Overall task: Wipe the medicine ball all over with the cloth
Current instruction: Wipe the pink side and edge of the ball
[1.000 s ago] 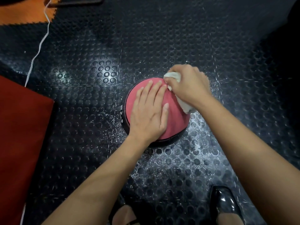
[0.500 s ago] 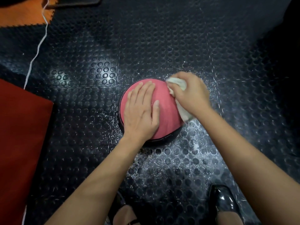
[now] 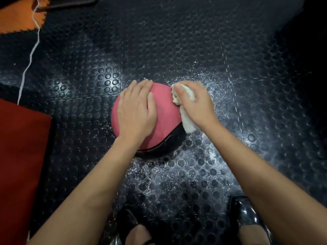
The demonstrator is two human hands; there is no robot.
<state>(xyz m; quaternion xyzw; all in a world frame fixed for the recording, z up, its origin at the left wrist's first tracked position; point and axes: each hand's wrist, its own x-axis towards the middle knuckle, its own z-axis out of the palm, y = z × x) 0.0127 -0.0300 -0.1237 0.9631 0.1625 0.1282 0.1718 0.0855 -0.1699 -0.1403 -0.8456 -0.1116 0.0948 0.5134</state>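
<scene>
Hands: left (image 3: pixel 137 110) flat on medicine ball (image 3: pixel 166 110) | right (image 3: pixel 196 105) gripping cloth (image 3: pixel 187 119)

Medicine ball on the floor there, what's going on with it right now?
A person is crouched over the pink and black medicine ball, which sits on the studded black floor mat. The left hand lies flat on top of the ball, steadying it. The right hand grips a white cloth and presses it against the ball's right side. The underside is hidden, so how much is wiped cannot be told.
</scene>
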